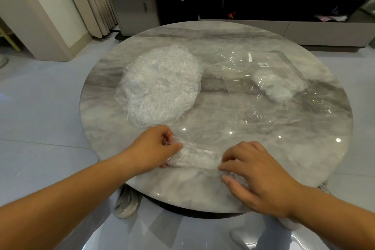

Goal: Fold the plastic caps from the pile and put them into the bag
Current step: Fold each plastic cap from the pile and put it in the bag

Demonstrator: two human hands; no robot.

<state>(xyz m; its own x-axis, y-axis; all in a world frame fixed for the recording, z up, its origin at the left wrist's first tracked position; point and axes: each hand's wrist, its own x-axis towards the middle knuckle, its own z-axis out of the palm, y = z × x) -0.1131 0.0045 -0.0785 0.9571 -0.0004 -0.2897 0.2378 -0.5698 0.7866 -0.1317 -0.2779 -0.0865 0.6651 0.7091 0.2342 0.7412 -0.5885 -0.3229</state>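
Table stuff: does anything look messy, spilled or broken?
Nothing stands out. The pile of caps sits at the left of the table, the clear bag lies flat at the right with folded caps inside, and the left hand and right hand hold one cap.

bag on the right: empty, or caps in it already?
Not empty. A white clump of folded caps shows through the clear bag, which lies flat on the table.

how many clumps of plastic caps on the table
3: the pile at left, a folded bunch inside the bag, one cap gripped by left hand and right hand; more may hide within.
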